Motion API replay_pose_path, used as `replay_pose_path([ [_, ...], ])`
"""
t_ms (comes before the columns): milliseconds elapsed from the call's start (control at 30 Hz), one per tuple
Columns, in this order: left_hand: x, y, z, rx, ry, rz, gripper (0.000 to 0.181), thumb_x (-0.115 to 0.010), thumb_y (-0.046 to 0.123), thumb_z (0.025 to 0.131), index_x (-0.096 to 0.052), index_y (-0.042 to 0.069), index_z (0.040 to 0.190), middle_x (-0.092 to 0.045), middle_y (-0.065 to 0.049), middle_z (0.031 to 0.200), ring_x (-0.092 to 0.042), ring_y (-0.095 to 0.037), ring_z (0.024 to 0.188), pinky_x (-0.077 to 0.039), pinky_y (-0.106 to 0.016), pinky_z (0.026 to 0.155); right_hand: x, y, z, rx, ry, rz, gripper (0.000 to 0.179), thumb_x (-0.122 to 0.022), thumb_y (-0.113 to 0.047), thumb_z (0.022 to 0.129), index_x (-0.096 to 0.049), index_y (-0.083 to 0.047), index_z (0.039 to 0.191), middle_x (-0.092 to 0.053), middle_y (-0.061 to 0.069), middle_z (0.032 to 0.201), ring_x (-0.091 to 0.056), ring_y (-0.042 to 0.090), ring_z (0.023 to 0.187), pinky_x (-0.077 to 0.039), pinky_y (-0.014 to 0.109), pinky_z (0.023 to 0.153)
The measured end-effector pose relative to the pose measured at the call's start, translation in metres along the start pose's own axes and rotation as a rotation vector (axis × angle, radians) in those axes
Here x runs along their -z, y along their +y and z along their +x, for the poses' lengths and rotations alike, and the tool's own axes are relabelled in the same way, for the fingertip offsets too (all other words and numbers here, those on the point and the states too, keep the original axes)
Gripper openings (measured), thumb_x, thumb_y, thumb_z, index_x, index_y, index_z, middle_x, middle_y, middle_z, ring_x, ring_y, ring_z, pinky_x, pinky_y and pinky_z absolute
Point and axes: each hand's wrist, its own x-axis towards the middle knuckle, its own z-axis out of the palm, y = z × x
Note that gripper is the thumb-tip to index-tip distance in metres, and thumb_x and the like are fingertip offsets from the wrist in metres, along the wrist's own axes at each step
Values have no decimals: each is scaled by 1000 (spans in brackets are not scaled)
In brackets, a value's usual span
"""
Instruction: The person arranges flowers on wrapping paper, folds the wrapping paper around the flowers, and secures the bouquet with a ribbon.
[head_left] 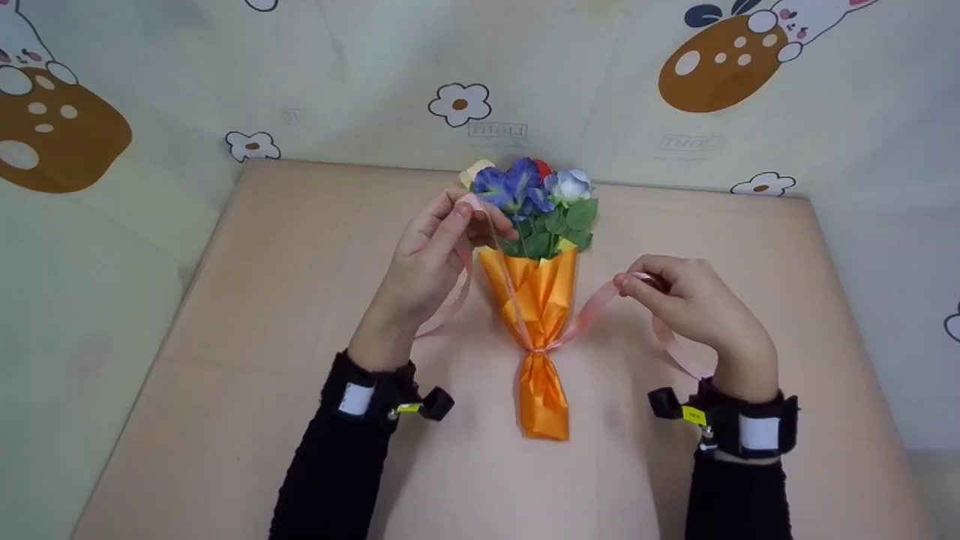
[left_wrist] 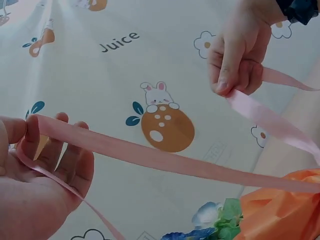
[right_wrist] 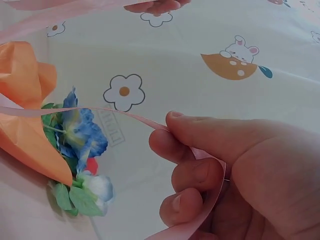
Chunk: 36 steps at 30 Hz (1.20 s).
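Observation:
A bouquet of artificial flowers (head_left: 517, 187) in orange wrapping paper (head_left: 541, 300) lies on the table, blooms toward the wall. Around its pinched waist runs a pink ribbon (head_left: 592, 311), crossed at the front. My left hand (head_left: 431, 259) pinches one end of it between thumb and forefinger, raised at the left of the blooms, the other fingers loosely spread. To the right of the wrapping, my right hand (head_left: 690, 300) grips the other end with curled fingers. Both ribbon lengths stretch from the waist to the hands, and their loose tails hang below. In the left wrist view the left-hand ribbon (left_wrist: 150, 156) looks taut.
The table (head_left: 300, 300) has a pale pink-beige cover. Behind it rises a cream backdrop (head_left: 375, 75) printed with flowers and rabbits. Each wrist wears a black strap (head_left: 750, 427) with a small camera.

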Motion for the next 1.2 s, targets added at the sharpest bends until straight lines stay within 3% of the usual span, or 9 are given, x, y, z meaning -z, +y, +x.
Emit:
replay_pose_path([
  [100, -8, -7, 1, 60, -23, -5, 17, -38, 18, 120, -53, 10, 120, -57, -8, 92, -60, -26, 84, -57, -33, 84, 0, -1, 1, 9, -1, -2, 13, -73, -18, 108, -78, -10, 100, -65, 0, 81, -52, 20, 70, -41, 25, 64],
  [200, -16, -14, 1, 146, -45, -1, 16, -37, 18, 120, -50, 10, 122, -40, -3, 83, -40, -19, 70, -42, -26, 67, 1, 0, -1, 21, 12, 5, 11, -74, -19, 107, -78, -10, 101, -65, 0, 82, -53, 20, 70, -43, 23, 65],
  [300, -22, -22, 1, 241, -78, 9, 16, -33, 19, 120, -46, 9, 120, -35, -2, 84, -29, -16, 68, -30, -27, 64, 4, 2, -3, 48, 51, -10, 7, -75, -15, 105, -78, -11, 100, -66, 1, 86, -55, 19, 73, -45, 22, 66],
  [533, -23, -30, -1, 386, -140, 178, 15, -36, 11, 115, -46, 6, 124, -48, -5, 87, -45, -20, 78, -39, -26, 70, 4, 6, -5, 84, 160, -116, 5, -84, -13, 98, -79, -11, 99, -51, 10, 102, -45, 22, 99, -35, 34, 76],
  [667, -21, -30, -2, 468, -202, 309, 20, -44, 10, 117, -44, 8, 136, -61, -13, 96, -47, -18, 70, -41, -23, 61, 0, 2, 0, 77, 198, -152, 4, -84, -15, 99, -81, -12, 100, -51, 7, 86, -47, 20, 84, -34, 30, 70],
  [767, -22, -29, -2, 539, -227, 389, 28, -47, 13, 118, -39, 11, 144, -68, -16, 101, -42, -16, 60, -37, -22, 53, -5, -3, 6, 47, 230, -155, 7, -81, -18, 102, -82, -11, 102, -62, 1, 76, -56, 17, 72, -41, 23, 64],
  [933, -25, -32, -1, 636, -243, 493, 26, -52, 12, 116, -53, 2, 140, -64, -8, 94, -49, -19, 68, -44, -22, 60, -20, -8, 17, 75, 310, -108, 11, -81, -16, 101, -81, -8, 108, -77, 4, 93, -67, 17, 85, -46, 24, 70],
  [1067, -27, -35, -1, 648, -264, 525, 27, -51, 15, 117, -66, -8, 120, -52, -3, 83, -51, -18, 72, -46, -23, 66, -32, -10, 26, 181, 334, -64, 18, -81, -12, 101, -79, -4, 117, -78, 7, 106, -67, 17, 93, -46, 25, 69],
  [1200, -28, -34, -1, 663, -296, 518, 42, -41, 25, 120, -64, -9, 114, -46, -3, 79, -45, -18, 68, -39, -27, 66, -41, -11, 32, 260, 318, -4, 21, -75, -11, 105, -77, -4, 125, -77, 7, 115, -66, 14, 97, -48, 17, 70],
])
